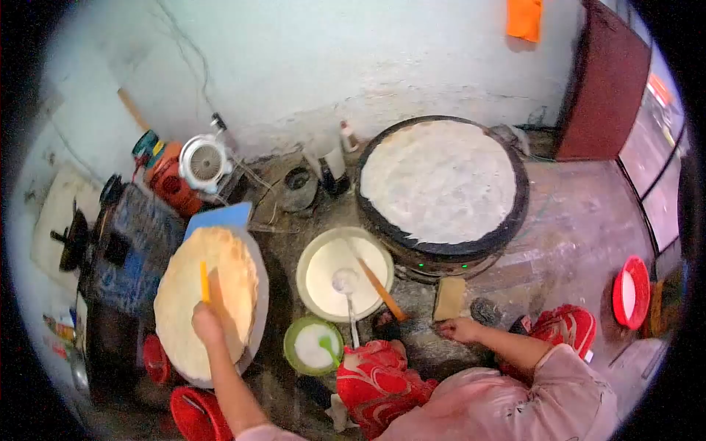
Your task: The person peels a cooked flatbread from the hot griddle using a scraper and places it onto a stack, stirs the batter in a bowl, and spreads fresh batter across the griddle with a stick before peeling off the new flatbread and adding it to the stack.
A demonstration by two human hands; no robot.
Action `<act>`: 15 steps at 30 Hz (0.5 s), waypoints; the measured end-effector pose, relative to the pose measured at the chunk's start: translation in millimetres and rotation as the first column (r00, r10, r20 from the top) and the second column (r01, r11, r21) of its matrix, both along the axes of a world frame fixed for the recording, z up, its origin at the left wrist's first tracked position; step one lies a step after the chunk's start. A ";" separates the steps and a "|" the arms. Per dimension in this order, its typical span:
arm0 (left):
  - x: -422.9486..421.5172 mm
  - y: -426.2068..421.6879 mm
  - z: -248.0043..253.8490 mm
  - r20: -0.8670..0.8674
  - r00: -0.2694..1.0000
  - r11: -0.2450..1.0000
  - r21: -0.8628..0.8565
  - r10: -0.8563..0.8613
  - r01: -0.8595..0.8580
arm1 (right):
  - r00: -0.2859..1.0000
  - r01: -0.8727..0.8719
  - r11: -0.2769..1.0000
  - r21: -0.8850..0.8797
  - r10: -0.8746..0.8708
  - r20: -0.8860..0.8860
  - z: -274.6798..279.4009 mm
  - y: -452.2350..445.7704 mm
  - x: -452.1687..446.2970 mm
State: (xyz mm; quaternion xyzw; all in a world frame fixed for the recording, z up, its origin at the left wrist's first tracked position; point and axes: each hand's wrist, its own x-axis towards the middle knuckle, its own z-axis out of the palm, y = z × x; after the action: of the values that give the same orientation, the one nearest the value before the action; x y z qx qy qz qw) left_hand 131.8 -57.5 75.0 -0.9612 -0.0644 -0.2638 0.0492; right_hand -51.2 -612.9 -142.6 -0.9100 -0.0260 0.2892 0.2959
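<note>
My left hand is closed around a narrow yellow stick, held over a tall stack of thin round pancakes on the left. My right hand has its fingers closed at the near edge of a tan rectangular pad, in front of the griddle. On the round black griddle lies a wide, pale sheet of batter. A large bowl of cream-coloured batter stands between my hands, with a ladle and a wooden stick in it.
A green bowl with white contents and a green utensil stands near my knees. Red basins are at the lower left, another red bowl at the right. A machine with a round grille and a bottle stand by the wall.
</note>
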 end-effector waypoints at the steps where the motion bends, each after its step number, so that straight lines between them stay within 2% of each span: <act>1: -12.1 -21.3 21.2 0.065 0.997 0.997 -0.063 -0.036 0.040 | 0.995 0.049 0.990 0.129 -0.059 0.078 27.9 7.3 7.9; 3: -18.0 -41.7 26.2 0.152 0.973 0.984 0.058 -0.174 0.167 | 0.974 0.084 0.971 0.224 -0.127 0.186 80.0 22.6 27.1; 5: -42.8 -97.7 36.1 0.181 0.912 0.930 0.092 -0.367 0.356 | 0.900 0.079 0.940 0.331 -0.211 0.381 114.3 39.9 43.2; 6: -56.3 -130.0 39.9 0.132 0.887 0.896 0.099 -0.443 0.432 | 0.742 0.006 0.943 0.333 -0.227 0.631 149.7 47.8 49.6; 7: -69.1 -160.5 40.6 0.080 0.857 0.860 0.104 -0.509 0.500 | 0.519 -0.070 0.948 0.309 -0.230 0.823 187.6 52.4 53.9; 8: -81.8 -177.9 25.9 -0.025 0.822 0.818 0.088 -0.569 0.568 | 0.519 -0.069 0.948 0.310 -0.231 0.823 213.7 53.8 58.7; 9: -93.7 -194.1 12.0 -0.128 0.774 0.774 0.064 -0.620 0.630 | 0.366 -0.071 0.990 0.124 -0.090 0.926 236.2 54.6 63.8; 10: -104.9 -224.0 15.7 -0.078 0.685 0.684 0.041 -0.725 0.728 | 0.205 -0.040 0.997 -0.063 0.070 0.976 247.1 53.2 66.3; 11: -116.1 -252.7 23.1 -0.026 0.580 0.580 0.025 -0.814 0.814 | 0.201 -0.040 0.997 -0.061 0.068 0.977 240.7 49.8 67.0; 13: -133.4 -286.6 31.4 -0.070 0.526 0.531 -0.086 -0.847 0.843 | 0.403 -0.156 0.943 -0.293 0.332 0.853 219.0 36.4 69.0; 14: -135.0 -291.7 27.2 -0.044 0.475 0.474 -0.180 -0.879 0.862 | 0.602 -0.229 0.923 -0.309 0.384 0.700 227.7 22.7 65.9; 15: -136.8 -296.8 33.6 -0.068 0.499 0.494 -0.307 -0.864 0.813 | 0.606 -0.222 0.923 -0.314 0.383 0.698 224.3 5.2 67.6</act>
State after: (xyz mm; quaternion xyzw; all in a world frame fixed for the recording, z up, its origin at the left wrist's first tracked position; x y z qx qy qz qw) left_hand -5.0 -354.3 108.6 -0.8899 0.3886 -0.1401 -0.1934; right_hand 16.4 -607.7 81.6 -0.9537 -0.2707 -0.0630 0.1147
